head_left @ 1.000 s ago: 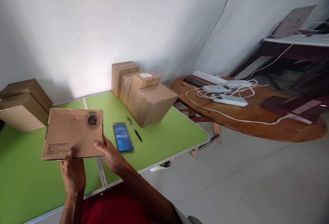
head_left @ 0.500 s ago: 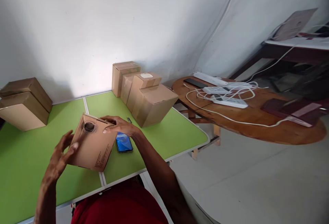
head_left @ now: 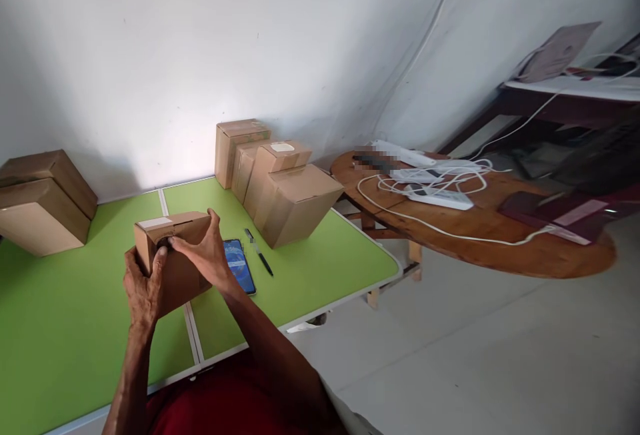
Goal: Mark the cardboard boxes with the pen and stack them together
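At far left we had two cardboard boxes (head_left: 37,222) near the wall (head_left: 150,75). Next, above the green tabletop (head_left: 325,275), our left hand (head_left: 145,282) and right hand (head_left: 203,248) were clamped on a cardboard carton (head_left: 183,282), thumbs close together at its round opening (head_left: 163,242). Our right arm partly hid a smartphone (head_left: 241,270); a pen (head_left: 261,256) lay just beside it. Grouped boxes (head_left: 307,208) blocked the back. Farther right, white power strips (head_left: 445,199) cluttered a wooden tabletop (head_left: 470,258).
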The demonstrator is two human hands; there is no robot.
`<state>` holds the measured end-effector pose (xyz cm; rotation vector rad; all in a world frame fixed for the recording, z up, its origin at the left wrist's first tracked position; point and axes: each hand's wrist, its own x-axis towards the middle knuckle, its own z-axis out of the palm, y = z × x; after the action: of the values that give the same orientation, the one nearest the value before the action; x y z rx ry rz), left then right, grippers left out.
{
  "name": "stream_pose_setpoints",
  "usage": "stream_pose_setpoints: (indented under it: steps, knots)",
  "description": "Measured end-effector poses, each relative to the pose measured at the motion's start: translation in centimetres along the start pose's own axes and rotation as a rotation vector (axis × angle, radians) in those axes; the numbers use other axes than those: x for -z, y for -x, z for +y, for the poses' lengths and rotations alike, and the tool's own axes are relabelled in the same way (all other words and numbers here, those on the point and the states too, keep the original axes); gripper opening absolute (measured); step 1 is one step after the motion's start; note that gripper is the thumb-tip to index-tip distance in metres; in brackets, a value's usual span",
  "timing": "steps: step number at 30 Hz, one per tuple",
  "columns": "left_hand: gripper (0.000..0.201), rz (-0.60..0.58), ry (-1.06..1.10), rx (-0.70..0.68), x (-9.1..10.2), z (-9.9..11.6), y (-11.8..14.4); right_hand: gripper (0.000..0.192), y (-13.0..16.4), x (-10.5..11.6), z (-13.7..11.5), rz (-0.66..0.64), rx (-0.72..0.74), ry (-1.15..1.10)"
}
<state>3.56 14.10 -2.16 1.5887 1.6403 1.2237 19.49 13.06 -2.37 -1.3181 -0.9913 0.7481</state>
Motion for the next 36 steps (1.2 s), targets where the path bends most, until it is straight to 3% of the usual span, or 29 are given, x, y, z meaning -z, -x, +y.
stream_pose_setpoints:
  steps: [3, 6, 11, 16, 27, 31, 33, 36]
  knots:
    - [0.080, 0.049, -0.018, -0.037, 0.3, -0.1, -0.1, 0.137, 1.0, -1.1, -0.3, 0.094, -0.038, 0.064]
    - [0.082, 0.039, 0.035, -0.134, 0.5, -0.8, -0.4, 0.137, 1.4, -1.3, -0.5, 0.093, 0.020, 0.118]
    - [0.100, -0.009, 0.049, -0.171, 0.8, -1.9, -1.1, 0.112, 0.7, -1.2, -0.4, 0.091, 0.248, 0.271]
    - [0.092, -0.010, -0.137, -0.180, 1.0, -1.7, -1.1, 0.091, -0.1, -2.0, 0.2, 0.164, 0.368, 0.450]
    - [0.102, -0.004, -0.047, -0.170, 0.7, -2.5, -0.8, 0.100, -0.2, -2.3, 0.9, 0.102, 0.374, 0.529]
    - [0.092, 0.025, 0.024, -0.126, 0.7, -3.0, -0.8, 0.101, 0.6, 1.6, 1.7, 0.052, 0.334, 0.506]
    - [0.086, 0.044, 0.053, -0.100, 0.7, -3.4, -1.1, 0.079, 1.1, 5.2, 2.3, 0.114, 0.171, 0.585]
    - [0.082, 0.068, 0.058, -0.041, 0.7, -4.2, -1.8, 0.033, 1.9, 10.6, 3.3, 0.158, -0.215, 0.816]
